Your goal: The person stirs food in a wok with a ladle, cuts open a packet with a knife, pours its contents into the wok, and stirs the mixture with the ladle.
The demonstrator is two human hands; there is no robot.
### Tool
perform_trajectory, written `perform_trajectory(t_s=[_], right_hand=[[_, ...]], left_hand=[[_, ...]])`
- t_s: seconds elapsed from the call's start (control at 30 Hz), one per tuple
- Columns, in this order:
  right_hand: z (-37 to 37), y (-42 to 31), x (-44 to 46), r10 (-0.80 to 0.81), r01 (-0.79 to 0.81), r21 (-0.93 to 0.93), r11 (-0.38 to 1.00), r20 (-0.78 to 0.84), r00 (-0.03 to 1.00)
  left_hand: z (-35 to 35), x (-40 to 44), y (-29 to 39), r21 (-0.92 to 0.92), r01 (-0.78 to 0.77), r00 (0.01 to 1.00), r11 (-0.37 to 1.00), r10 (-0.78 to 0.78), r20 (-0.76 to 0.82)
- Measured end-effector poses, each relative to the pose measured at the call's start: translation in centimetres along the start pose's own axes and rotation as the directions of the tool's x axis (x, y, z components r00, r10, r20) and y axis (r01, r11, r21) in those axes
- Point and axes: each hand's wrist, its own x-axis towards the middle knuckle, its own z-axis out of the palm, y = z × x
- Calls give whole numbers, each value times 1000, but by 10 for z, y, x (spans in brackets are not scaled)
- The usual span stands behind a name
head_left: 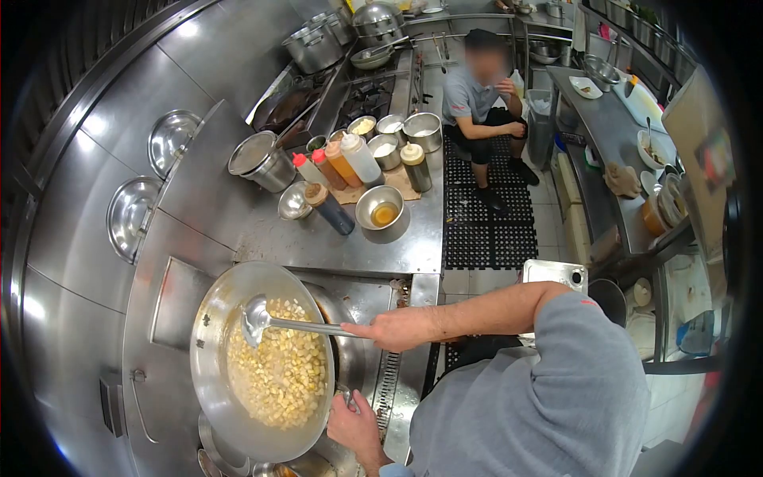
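Fingers (367, 330) closed round ladle (306, 324) and wok handle (347, 393), diced food (282, 375) (pale yellow) wet.

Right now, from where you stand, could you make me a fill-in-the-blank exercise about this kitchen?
The utensil in your right hand is a ____. The other hand, at the edge of the wok, is your ____ one. The cap on the leftmost squeeze bottle is ____. The seated person wears headwear that is ____ in colour.

Missing words: ladle; left; red; black.
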Motion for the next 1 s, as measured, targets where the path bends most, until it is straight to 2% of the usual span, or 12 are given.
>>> perform_trajectory(t_s=[0.2,0.4,0.87,1.0], right_hand=[[3,2,0,-21,22,23,999,-50,999],[2,3,3,-13,13,-2,1000,9,1000],[0,0,2,22,-22,29,999,19,1000],[1,0,2,18,-18,21,1000,9,1000]], left_hand=[[-1,0,1,-2,2,1000,1000,-2,8],[-2,0,2,5,2,1000,1000,-2,13],[-4,1,3,-4,14,1000,1000,-14,28],[-5,1,6,-29,-14,999,999,13,-36]])
